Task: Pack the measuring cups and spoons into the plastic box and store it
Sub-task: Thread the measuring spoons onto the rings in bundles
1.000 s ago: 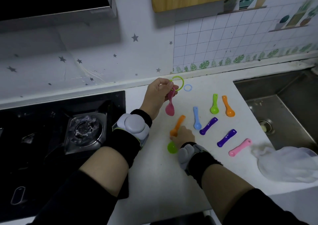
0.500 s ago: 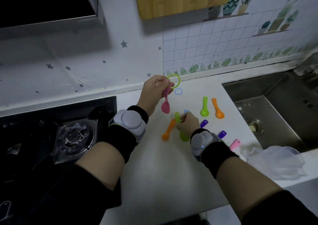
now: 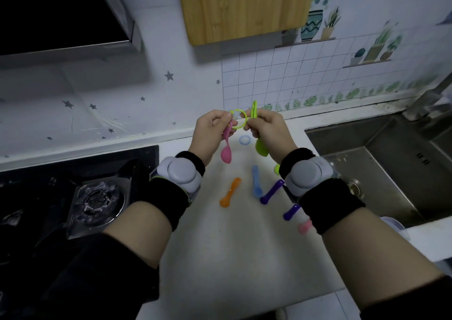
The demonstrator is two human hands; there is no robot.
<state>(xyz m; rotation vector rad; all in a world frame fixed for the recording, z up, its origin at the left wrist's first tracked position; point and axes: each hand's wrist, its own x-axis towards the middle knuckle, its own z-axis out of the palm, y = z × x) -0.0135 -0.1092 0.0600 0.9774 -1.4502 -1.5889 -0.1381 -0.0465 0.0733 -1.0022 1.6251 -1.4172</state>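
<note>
The green spoon (image 3: 261, 146) is pinched handle-up in my right hand (image 3: 269, 133), just beside the green ring (image 3: 236, 110) that my left hand (image 3: 212, 133) grips above the bench (image 3: 232, 246), pink spoon (image 3: 226, 152) dangling from it, ready for threading.

White surface (image 3: 232, 258): blue ring (image 3: 244, 140) just below fingers (image 3: 220, 118); nearer body, orange spoon (image 3: 230, 192), blue spoon (image 3: 256, 182) beside purple spoon (image 3: 272, 192), pink spoon (image 3: 305, 226) partly hidden

Black left wristband (image 3: 171, 198) & right wristband (image 3: 330, 207), each w/ a grey pod: left pod (image 3: 179, 172), right pod (image 3: 305, 176), round disc + side lobes. Lime trim on left pod. Black left sleeve (image 3: 97, 283) & right sleeve (image 3: 415, 312) end mid-forearm. The left hand (image 3: 210, 133) & right hand (image 3: 269, 133) are bare.
</note>
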